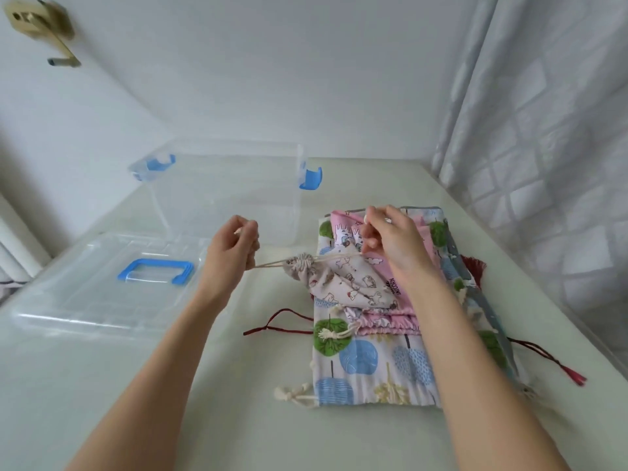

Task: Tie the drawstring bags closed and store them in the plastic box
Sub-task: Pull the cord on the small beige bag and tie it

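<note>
- The small animal-print bag [339, 282] lay on top of the stack of bags [377, 338] at the right of the surface, its mouth [301, 261] already gathered into a tight rosette, probably so that the cords could be knotted next.
- Its long axis ran from near right to far left, with the puckered mouth pointing far left toward the box and the closed bottom resting near the pink bag [384, 263].
- The cream drawstring [268, 265] came out of the mouth in two directions, stretched taut in a nearly straight line left and right, which is how such a cord closes the opening.
- The left hand [238, 246] was curled shut, its fingers [251, 237] pinching the left cord ends just left of the mouth.
- The right hand [394, 243] hung above the pink bag, its fingers [368, 239] pressed together on the right cord ends.
- Beneath lay a larger tree-print bag [370, 365], with dark red cords [278, 322] trailing off the stack; these bags looked not yet tied.
- The clear plastic box [224, 185] stood open and empty at far left of the stack, apparently ready to receive bags.
- Its lid [102, 290], blue handle up, lay flat at near left, out of the way.
- All rested on the pale surface [238, 402].
</note>
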`<state>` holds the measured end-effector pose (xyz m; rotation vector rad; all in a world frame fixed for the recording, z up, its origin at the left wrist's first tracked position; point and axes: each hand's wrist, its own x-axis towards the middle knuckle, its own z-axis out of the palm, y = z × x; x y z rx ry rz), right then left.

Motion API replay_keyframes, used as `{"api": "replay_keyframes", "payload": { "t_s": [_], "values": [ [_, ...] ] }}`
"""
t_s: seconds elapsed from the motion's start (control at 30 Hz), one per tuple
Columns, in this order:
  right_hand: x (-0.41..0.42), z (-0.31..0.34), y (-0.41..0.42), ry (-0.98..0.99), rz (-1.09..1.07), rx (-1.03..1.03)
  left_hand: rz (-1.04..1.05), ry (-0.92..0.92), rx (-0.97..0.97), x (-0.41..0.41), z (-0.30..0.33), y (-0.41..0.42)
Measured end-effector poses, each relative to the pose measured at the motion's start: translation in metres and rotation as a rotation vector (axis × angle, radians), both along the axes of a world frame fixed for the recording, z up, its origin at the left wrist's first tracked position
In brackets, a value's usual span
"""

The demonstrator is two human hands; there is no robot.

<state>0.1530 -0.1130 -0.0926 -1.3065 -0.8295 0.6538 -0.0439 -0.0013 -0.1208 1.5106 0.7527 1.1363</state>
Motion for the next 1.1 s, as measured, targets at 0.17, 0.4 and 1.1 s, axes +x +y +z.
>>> {"api": "replay_keyframes", "payload": {
  "t_s": [0.17,0.4,1.1],
  "values": [
    [0.007,0.004,-0.008,0.025,0.007,0.065,-0.196,-0.184,-0.152,-0.003,0.001,0.001],
    [-0.009,0.002,-0.003,0.158,0.189,0.184,-0.251,-0.252,-0.152,-0.003,-0.002,-0.005],
    [-0.024,-0.011,0.022,-0.256,-0.035,-0.129,-0.112,0.277,0.127,-0.005,0.015,0.001]
  ]
}}
